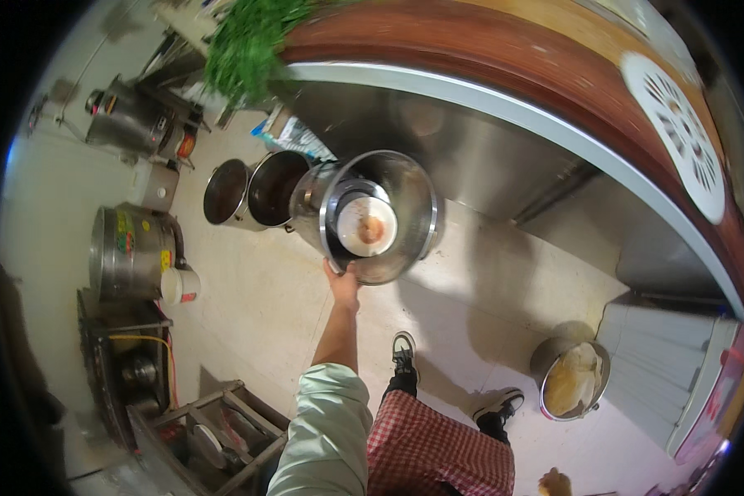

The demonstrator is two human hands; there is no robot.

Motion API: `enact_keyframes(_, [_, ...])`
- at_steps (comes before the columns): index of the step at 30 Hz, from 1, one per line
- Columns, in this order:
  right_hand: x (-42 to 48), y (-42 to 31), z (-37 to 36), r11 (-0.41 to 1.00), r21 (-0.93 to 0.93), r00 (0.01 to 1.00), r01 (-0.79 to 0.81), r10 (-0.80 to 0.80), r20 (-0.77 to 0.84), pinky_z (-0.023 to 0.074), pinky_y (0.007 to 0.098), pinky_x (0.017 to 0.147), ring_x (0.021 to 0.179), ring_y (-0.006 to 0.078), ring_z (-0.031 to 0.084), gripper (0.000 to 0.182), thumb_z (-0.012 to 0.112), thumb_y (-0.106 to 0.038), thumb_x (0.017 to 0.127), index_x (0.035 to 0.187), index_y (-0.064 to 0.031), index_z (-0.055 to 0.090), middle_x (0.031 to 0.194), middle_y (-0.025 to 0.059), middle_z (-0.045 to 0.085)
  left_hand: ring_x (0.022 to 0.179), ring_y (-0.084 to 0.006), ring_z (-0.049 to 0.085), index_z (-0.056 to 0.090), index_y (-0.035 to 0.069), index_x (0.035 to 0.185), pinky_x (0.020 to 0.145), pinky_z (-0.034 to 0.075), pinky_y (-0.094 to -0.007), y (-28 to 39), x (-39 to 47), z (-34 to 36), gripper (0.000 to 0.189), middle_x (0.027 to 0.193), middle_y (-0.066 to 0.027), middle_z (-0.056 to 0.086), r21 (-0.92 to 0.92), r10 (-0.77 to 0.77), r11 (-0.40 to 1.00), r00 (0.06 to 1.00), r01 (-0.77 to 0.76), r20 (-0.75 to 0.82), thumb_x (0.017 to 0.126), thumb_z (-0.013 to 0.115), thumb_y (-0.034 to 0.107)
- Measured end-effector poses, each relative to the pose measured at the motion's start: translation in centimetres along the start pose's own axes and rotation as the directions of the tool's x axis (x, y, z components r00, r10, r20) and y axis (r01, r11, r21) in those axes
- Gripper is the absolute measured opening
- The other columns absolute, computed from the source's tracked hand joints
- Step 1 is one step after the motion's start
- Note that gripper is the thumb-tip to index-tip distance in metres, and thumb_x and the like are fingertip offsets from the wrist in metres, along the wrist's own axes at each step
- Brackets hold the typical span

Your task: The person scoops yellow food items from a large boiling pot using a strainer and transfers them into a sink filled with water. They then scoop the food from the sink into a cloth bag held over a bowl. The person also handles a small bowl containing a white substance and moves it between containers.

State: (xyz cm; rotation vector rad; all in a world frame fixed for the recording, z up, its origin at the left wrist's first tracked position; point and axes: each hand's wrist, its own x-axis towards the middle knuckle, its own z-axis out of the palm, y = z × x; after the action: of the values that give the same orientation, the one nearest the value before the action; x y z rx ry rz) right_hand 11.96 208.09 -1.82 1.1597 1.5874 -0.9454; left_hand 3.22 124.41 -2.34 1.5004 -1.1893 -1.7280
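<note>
My left hand (pixel 345 289) grips the near rim of a tall stainless steel bucket (pixel 403 257), which is tilted so that I look into its mouth. Inside it sits a white bowl (pixel 350 232) with reddish-brown residue at its centre. Beneath that bowl, the rim of a metal vessel (pixel 372 185) shows. What appears to be my right hand (pixel 555 482) is at the bottom edge, largely cut off; its fingers cannot be made out clearly. Two metal buckets with dark insides, one on the left (pixel 226 192) and one nearer (pixel 279 189), stand just left of the held bucket.
A steel-fronted counter with a reddish-brown wooden top (pixel 471 37) curves across the back, with green leafy vegetables (pixel 248 49) on it. A lined bucket (pixel 573 381) stands right of my feet. At left are a steel drum (pixel 133 254), a white tub (pixel 180 285) and a wooden frame (pixel 208 403).
</note>
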Motion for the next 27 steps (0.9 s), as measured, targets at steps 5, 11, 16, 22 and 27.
enact_keyframes(5, [-14.1, -7.3, 14.9, 0.874, -0.444, 0.98, 0.198, -0.182, 0.079, 0.051, 0.0315, 0.061, 0.065, 0.0207, 0.061, 0.042, 0.048, -0.036, 0.09, 0.088, 0.0038, 0.059, 0.077, 0.0136, 0.063, 0.098, -0.0412, 0.058, 0.006, 0.009, 0.145, 0.086, 0.046, -0.0421, 0.8, 1.8, 0.3, 0.081, 0.115, -0.0267, 0.056, 0.633, 0.206, 0.767, 0.975, -0.106, -0.086, 0.075, 0.046, 0.006])
enact_keyframes(11, [-18.5, -14.8, 21.5, 0.937, -0.255, 0.967, 0.238, -0.206, 0.147, 0.0531, 0.0318, 0.061, 0.063, 0.0201, 0.062, 0.04, 0.049, -0.035, 0.09, 0.086, 0.0037, 0.059, 0.075, 0.0135, 0.063, 0.091, -0.0329, 0.062, 0.017, 0.013, 0.143, 0.049, 0.055, -0.0398, 14.8, 3.3, -5.9, 0.068, 0.118, -0.0197, 0.055, 0.326, -0.317, 0.913, 0.931, 0.247, 0.182, 0.081, 0.043, 0.005])
enact_keyframes(16, [-18.1, -19.3, 24.7, 0.888, -0.398, 0.971, 0.231, -0.185, 0.152, 0.0504, 0.0327, 0.051, 0.056, 0.0206, 0.059, 0.033, 0.048, -0.029, 0.089, 0.08, 0.0009, 0.059, 0.068, 0.013, 0.061, 0.076, -0.0239, 0.064, 0.035, 0.0, 0.129, 0.047, 0.056, -0.0339, 21.2, -0.7, -15.5, 0.049, 0.101, -0.015, 0.059, 0.339, -0.385, 0.891, 0.898, 0.301, 0.214, 0.081, 0.045, -0.001])
enact_keyframes(22, [-9.4, -27.7, 34.2, 0.234, -0.742, 0.744, 0.629, -0.459, 0.486, 0.0439, 0.0357, 0.043, 0.047, 0.0201, 0.054, 0.028, 0.048, -0.027, 0.086, 0.07, -0.0044, 0.051, 0.061, 0.0102, 0.056, 0.091, -0.0326, 0.061, 0.04, -0.008, 0.12, 0.061, 0.059, -0.0427, 20.8, -8.7, -28.0, 0.039, 0.108, -0.02, 0.055, -0.108, -0.436, 0.896, 0.899, 0.43, -0.039, 0.081, 0.043, -0.002])
enact_keyframes(27, [0.8, -40.3, 49.7, -0.816, -0.459, 0.092, 0.351, -0.457, 0.885, 0.0487, 0.0444, 0.057, 0.061, 0.0309, 0.06, 0.017, 0.057, -0.027, 0.076, 0.08, -0.0115, 0.054, 0.066, 0.0105, 0.061, 0.094, -0.0367, 0.059, 0.044, -0.011, 0.114, 0.069, 0.058, -0.0454, 14.7, -6.4, -34.4, 0.032, 0.108, -0.0221, 0.054, -0.437, -0.576, 0.761, 0.809, 0.479, -0.117, 0.084, 0.041, 0.0])
